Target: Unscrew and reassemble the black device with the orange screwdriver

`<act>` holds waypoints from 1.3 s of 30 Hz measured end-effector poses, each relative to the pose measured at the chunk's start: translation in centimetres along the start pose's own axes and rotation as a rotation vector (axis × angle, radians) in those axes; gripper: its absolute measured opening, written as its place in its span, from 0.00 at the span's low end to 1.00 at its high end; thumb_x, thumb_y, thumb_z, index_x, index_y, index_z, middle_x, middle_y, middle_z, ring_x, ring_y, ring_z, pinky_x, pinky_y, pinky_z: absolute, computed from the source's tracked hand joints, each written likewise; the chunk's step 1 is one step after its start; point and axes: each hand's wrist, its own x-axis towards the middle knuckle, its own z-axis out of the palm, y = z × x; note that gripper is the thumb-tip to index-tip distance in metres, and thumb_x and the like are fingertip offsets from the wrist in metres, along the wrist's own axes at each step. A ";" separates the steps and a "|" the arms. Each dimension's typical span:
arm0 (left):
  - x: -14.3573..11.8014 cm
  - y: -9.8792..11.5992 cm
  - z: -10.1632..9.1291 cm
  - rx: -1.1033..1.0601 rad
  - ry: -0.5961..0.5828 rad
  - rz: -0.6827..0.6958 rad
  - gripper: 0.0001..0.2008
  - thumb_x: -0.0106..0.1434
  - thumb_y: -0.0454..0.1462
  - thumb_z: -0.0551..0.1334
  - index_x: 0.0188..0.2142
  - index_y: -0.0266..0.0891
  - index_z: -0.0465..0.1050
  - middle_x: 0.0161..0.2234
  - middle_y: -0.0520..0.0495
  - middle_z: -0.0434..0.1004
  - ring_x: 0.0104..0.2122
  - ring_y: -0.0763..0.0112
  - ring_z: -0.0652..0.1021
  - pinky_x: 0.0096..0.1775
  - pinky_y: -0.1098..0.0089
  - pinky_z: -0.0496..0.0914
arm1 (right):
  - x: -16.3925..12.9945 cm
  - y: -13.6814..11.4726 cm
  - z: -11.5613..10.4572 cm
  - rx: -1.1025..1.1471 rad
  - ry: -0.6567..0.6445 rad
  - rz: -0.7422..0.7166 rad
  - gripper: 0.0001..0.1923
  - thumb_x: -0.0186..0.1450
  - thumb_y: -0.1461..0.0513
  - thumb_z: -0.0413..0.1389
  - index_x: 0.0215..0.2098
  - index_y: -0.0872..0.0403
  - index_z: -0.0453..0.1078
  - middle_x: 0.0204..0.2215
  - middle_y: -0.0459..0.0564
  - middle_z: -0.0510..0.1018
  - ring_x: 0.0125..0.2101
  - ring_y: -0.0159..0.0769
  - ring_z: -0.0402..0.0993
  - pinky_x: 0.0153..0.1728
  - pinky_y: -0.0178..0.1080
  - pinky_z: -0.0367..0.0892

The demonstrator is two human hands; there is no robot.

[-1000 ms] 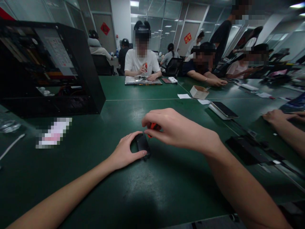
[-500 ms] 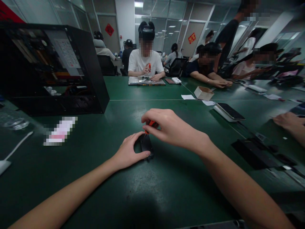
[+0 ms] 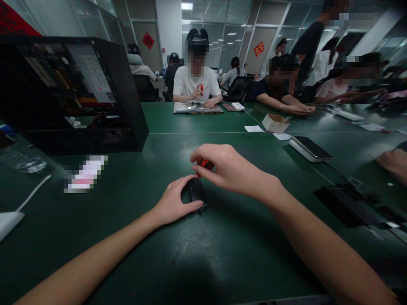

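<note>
A small black box-shaped device (image 3: 198, 191) lies on the green table (image 3: 133, 262) in front of me. My left hand (image 3: 178, 197) grips it between the fingers at its far end and the thumb at its near end. Above it, my right hand (image 3: 219, 164) is closed round the orange-and-black handle of a screwdriver (image 3: 205, 164). The thin shaft points down at the device's far end. Whether the tip sits in a screw is too small to make out. My right fingers hide part of the handle.
An open black computer case (image 3: 122, 97) stands at the left, near a clear plastic bottle (image 3: 30, 163). To the right are a phone on a white box (image 3: 310, 148), a flat black part (image 3: 343, 205) and a small carton (image 3: 275, 123). Opposite sits a person (image 3: 197, 84) holding a screwdriver.
The whole view has shifted slightly, so things appear a little farther right. Both hands keep their hold on the device and the screwdriver.
</note>
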 end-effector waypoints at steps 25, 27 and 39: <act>0.0 -0.4 0.2 0.003 0.008 -0.008 0.37 0.59 0.51 0.68 0.65 0.43 0.63 0.63 0.38 0.69 0.61 0.45 0.70 0.62 0.47 0.64 | 0.1 0.3 0.0 0.021 0.017 -0.015 0.05 0.68 0.67 0.57 0.42 0.58 0.71 0.38 0.52 0.79 0.38 0.36 0.74 0.41 0.37 0.64; -0.1 -0.4 0.2 0.004 0.006 -0.008 0.37 0.60 0.51 0.68 0.65 0.43 0.62 0.63 0.39 0.69 0.61 0.45 0.70 0.62 0.47 0.64 | 0.1 0.4 0.1 0.026 0.018 -0.013 0.05 0.68 0.67 0.56 0.42 0.58 0.71 0.38 0.52 0.79 0.38 0.36 0.74 0.40 0.37 0.64; 0.1 -0.1 0.1 -0.011 -0.002 -0.010 0.37 0.60 0.49 0.68 0.64 0.40 0.62 0.62 0.36 0.69 0.61 0.44 0.70 0.62 0.45 0.63 | -0.4 -1.1 -0.9 0.043 -0.129 -0.041 0.15 0.67 0.71 0.52 0.51 0.57 0.69 0.50 0.56 0.73 0.43 0.37 0.72 0.42 0.38 0.66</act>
